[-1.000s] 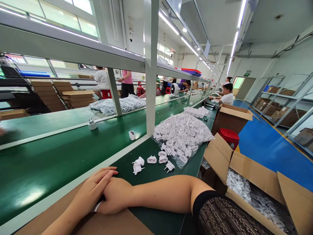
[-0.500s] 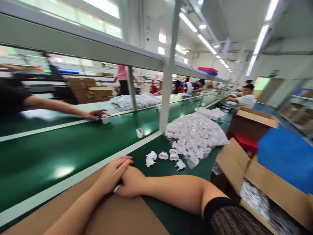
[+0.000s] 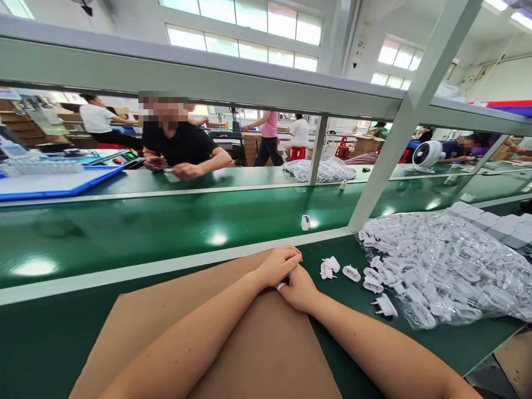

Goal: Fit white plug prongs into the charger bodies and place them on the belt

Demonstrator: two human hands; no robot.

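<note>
On my head feed, my left hand (image 3: 281, 265) lies across my right hand (image 3: 300, 287), fingers close together and overlapping the right's knuckles. I can make out a small white piece (image 3: 281, 286) at the right thumb, but the hands hide too much of it for me to name it, and I cannot tell whether either palm is gripping anything. Both hands sit at the far edge of a brown cardboard sheet (image 3: 178, 299), which lies under my forearms on the dark green desk (image 3: 41, 343).

Just to the right of my right hand, I have the loose white plug adapters (image 3: 351, 273) on the desk, some touching one another; the nearest one to me shows its two pins. Beside them, farther right, a clear plastic bag (image 3: 457, 277) bulges with more of the same, and white boxes (image 3: 499, 221) stand behind it.

Beyond the desk's pale edge strip, a white charger (image 3: 306, 223) stands on the green conveyor belt (image 3: 124, 238), near the foot of a shelf post (image 3: 376, 180). Across the belt, I see a co-worker in a black top (image 3: 178, 147), hands close to a small white item, with a blue-edged tray (image 3: 62, 180) nearby
</note>
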